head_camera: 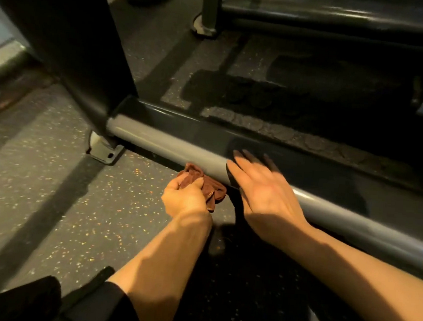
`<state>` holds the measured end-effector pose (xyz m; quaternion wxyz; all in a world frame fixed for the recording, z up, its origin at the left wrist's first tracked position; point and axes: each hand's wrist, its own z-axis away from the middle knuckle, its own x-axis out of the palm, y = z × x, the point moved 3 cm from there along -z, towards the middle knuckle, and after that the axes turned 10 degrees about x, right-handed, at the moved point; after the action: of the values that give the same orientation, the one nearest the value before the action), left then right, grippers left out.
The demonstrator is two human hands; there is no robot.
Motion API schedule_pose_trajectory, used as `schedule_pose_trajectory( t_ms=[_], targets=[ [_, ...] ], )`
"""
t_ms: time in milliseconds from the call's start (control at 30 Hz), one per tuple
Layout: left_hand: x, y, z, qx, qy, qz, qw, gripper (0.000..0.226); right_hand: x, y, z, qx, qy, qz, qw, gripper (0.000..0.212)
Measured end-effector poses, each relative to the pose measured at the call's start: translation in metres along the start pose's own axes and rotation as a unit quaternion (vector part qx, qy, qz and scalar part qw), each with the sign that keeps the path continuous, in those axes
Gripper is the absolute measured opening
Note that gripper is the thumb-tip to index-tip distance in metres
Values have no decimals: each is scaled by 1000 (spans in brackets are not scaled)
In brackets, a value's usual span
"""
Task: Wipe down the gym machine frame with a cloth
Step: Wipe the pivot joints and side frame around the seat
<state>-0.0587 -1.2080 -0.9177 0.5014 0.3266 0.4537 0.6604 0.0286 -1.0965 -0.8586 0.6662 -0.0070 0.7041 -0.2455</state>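
Nearest my viewpoint, two bare forearms reach forward over the speckled rubber floor point(40, 172), and a dark sleeve point(108, 301) covers the left arm above the elbow. The left hand point(186, 197) is curled tight around a bunched reddish-brown cloth point(203, 185), which I see protruding past the knuckles toward the machine. The cloth sits at the near lower edge of the grey frame tube point(171, 144), touching or all but touching its underside; I cannot tell which. The right hand point(258, 192) lies just beside the cloth on its right, fingers straight and spread, palm down on the top of the same tube, gripping nothing. Its fingertips point(241, 155) reach past the crown of the tube toward the far side. The two hands are near each other, with the cloth between them and slightly lower than the right palm.

The frame tube runs diagonally from middle left to lower right. At its left end it joins a broad dark upright post point(70, 43), and a pale foot bracket point(105, 150) with a bolt hole rests on the floor below that joint. Beyond the tube lies a dark textured mat point(298, 98). Farther back, a second frame member point(343, 13) spans the top of the view, with a round foot point(203, 28) beneath a vertical leg.
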Motion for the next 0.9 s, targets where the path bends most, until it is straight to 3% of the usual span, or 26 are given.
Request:
schedule_pose_trajectory(
  t_ms=[300,500,700,900],
  targets=[
    [-28,62,-79,72,76,-15,994,32,18,-57,-55,-72,-42,10,996,68],
    [-39,93,-125,105,81,-26,991,32,18,-71,-76,-34,-50,-2,998,66],
    [-44,103,-152,97,68,3,993,35,25,-67,-79,-59,-78,45,994,75],
    [-38,92,-120,139,25,-130,981,18,28,-66,-79,-58,-72,57,994,75]
  ],
)
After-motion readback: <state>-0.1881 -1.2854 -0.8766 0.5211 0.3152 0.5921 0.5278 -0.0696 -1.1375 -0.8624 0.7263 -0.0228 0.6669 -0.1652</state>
